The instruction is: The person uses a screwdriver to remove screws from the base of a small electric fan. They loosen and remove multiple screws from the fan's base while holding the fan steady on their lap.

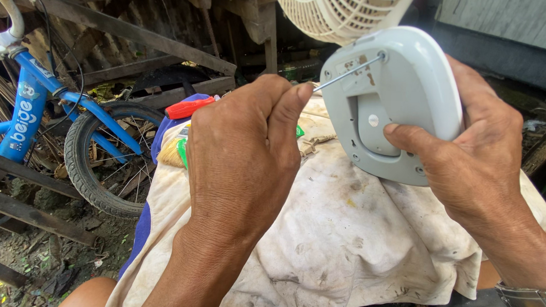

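Fan base gripped over a stained cloth in a cluttered yard

A dirty white cloth fills the lower frame; a blue bicycle leans among timber at upper left. Upper right, the right hand is closed around the grey fan base. At centre, the left hand is fisted on a screwdriver, whose tip meets the base.

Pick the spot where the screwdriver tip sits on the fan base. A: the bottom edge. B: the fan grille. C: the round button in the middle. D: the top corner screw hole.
D: the screwdriver shaft, held by the left hand, ends at the top corner hole of the grey fan base, which the right hand steadies.
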